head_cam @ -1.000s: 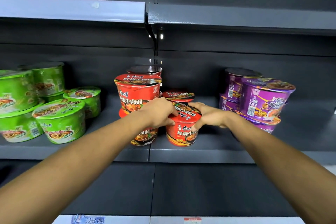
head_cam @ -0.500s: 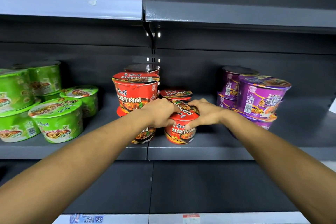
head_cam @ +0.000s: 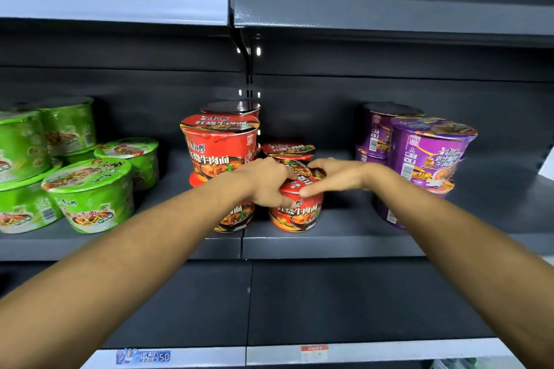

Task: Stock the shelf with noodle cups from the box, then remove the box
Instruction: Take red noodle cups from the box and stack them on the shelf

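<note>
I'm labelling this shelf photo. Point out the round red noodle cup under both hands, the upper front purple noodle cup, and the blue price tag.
red noodle cup (head_cam: 296, 214): head view, printed side wall.
purple noodle cup (head_cam: 431, 156): head view, printed side wall.
blue price tag (head_cam: 144, 356): head view, its centre.

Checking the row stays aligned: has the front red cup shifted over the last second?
No. The front red cup sits the same gap right of the shelf seam as before.

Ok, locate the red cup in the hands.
Head view: the red cup stands centre on the shelf near its front edge, held by the left hand and right hand, right of the stacked red cups.
</note>
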